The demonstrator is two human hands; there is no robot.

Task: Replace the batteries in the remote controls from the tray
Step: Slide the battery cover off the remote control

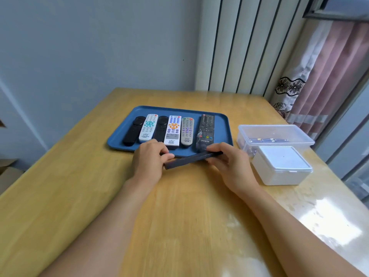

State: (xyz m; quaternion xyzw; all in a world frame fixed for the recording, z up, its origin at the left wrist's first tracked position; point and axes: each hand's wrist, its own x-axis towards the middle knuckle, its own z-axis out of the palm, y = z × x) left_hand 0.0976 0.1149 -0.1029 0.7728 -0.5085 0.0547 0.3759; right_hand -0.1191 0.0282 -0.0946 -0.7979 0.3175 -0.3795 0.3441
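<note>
Black remote (189, 159) clamped at both ends by fingers of left hand (148, 160) and right hand (231, 164), just before the tray (228, 134) edge.

Wooden table (179, 216) — blue tray (227, 132), two boxes (281, 166)

My fingers cover both ends of the dark remote (189, 160); batteries (267, 140) in the clear box (275, 134) beyond my right hand (229, 162) are just blurry.
</note>
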